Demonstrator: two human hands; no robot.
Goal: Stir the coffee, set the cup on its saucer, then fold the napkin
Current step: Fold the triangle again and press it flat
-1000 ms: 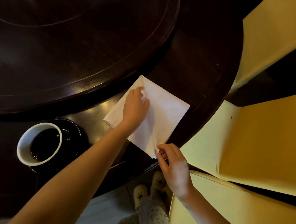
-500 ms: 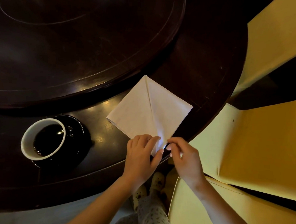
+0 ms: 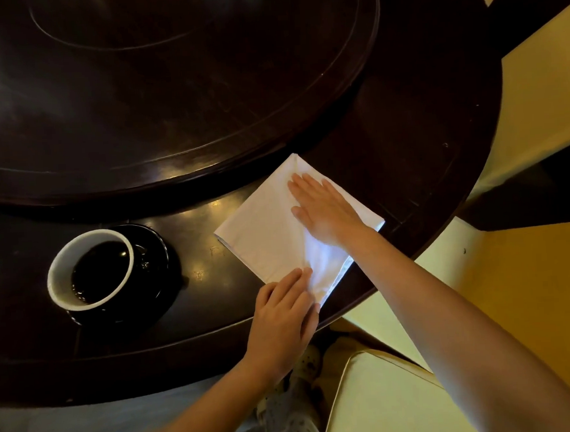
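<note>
- Pressing flat on the white napkin (image 3: 264,230), the right hand (image 3: 326,210) lies palm down with fingers spread and straight, covering the cloth's right half (nothing is gripped).
- At the napkin's near corner, the left hand (image 3: 282,318) rests with fingers extended together, their tips on the cloth by the table's (image 3: 404,117) edge; it pins rather than pinches, as far as the view shows.
- Set like a diamond, the napkin lies on the dark wooden table, its far corner touching the rim of the raised round centre panel (image 3: 171,89), its right corner near the table's edge.
- Well to the left of both hands, a white cup (image 3: 90,269) of black coffee sits on its dark saucer (image 3: 153,255).
- Below the table edge, patterned trousers (image 3: 287,420) and a pale yellow seat cushion (image 3: 386,402) are visible.
</note>
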